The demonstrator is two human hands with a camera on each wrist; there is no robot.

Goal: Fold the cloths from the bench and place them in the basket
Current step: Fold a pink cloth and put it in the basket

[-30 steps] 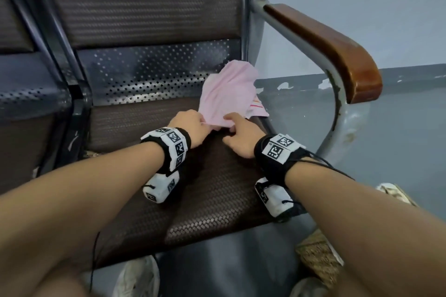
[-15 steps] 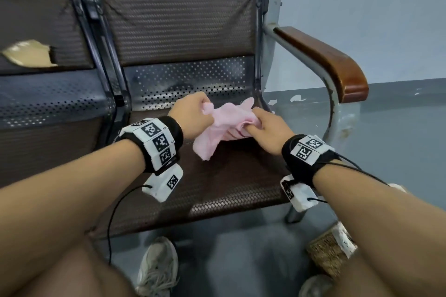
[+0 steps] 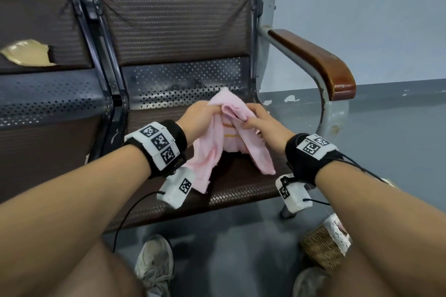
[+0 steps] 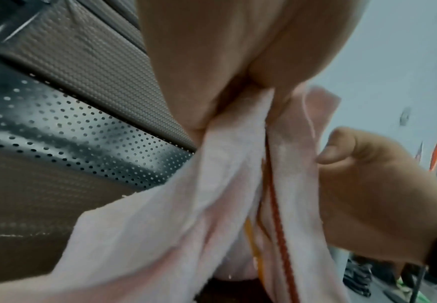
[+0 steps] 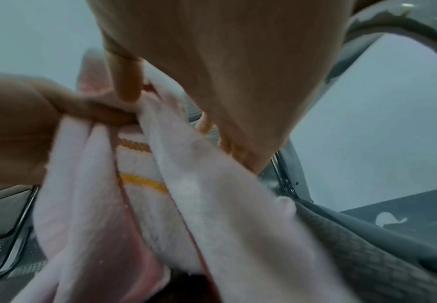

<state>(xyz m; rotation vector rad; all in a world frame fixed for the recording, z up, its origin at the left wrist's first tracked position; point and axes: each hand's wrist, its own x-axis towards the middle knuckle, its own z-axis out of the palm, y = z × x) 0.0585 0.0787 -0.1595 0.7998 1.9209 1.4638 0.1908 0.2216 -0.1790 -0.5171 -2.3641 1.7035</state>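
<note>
The person is gathering the pink cloth (image 3: 231, 137) for its fold, lifted just above the table (image 3: 241, 183). The left hand (image 3: 200, 118) clutches one bunched edge; the right hand (image 3: 261, 124) pinches the other. Next, likely spread it flat, fold, then lower it into the basket (image 3: 321, 251) below the table's front.

Beside the seat's right edge, a brown wooden armrest (image 3: 321, 60) on a grey metal frame with chipped paint. On the neighbouring backrest at far left, a torn patch (image 3: 26, 55) baring tan padding. Behind, a pale wall (image 3: 362, 7) above a grey floor (image 3: 398, 140) with white flecks. Below the front edge, two worn grey shoes (image 3: 154, 265).
</note>
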